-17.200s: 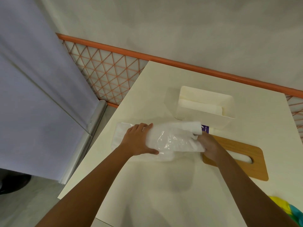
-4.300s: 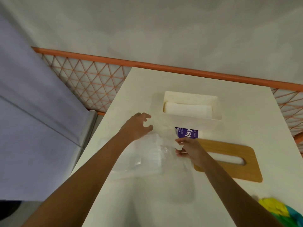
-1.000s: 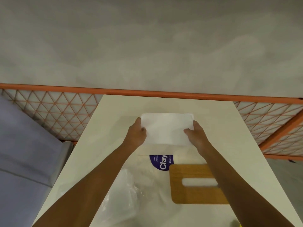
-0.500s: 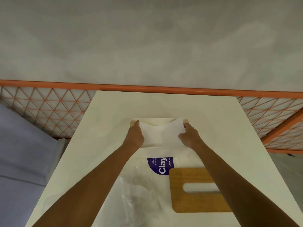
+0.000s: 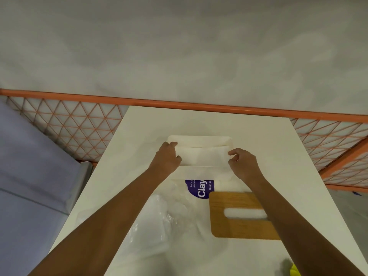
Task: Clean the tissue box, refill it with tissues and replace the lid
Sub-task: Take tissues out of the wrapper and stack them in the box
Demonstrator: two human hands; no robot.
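White table carried the tissue box; both forearms stretched far, left hand and right hand, each grip curled, pinching opposite ends of the tissue stack.

Cream table bears white tissue box, wooden lid, clear wrapper — and yellow cloth.

The left hand and right hand hold a soft white tissue stack in the white plastic box; brown wooden lid nearby.
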